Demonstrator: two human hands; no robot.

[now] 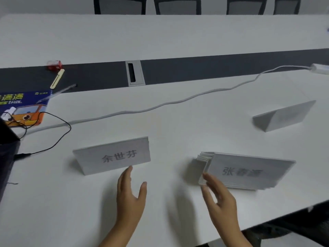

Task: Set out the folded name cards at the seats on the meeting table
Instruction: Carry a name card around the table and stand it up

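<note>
A standing name card (114,155) is touched by the left hand (130,195) (fingers released); the card stack (245,171) is touched by the right hand (220,198), fingers straight

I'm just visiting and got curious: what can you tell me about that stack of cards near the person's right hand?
The stack of folded name cards looks like white paper or thin card, several pieces nested together and lying tilted on the white meeting table. The top face carries grey printed Chinese characters, too blurred to read fully. The layered folded edges fan out at its left end, where the fingertips of the right hand touch it. It lies near the table's front edge.
</note>
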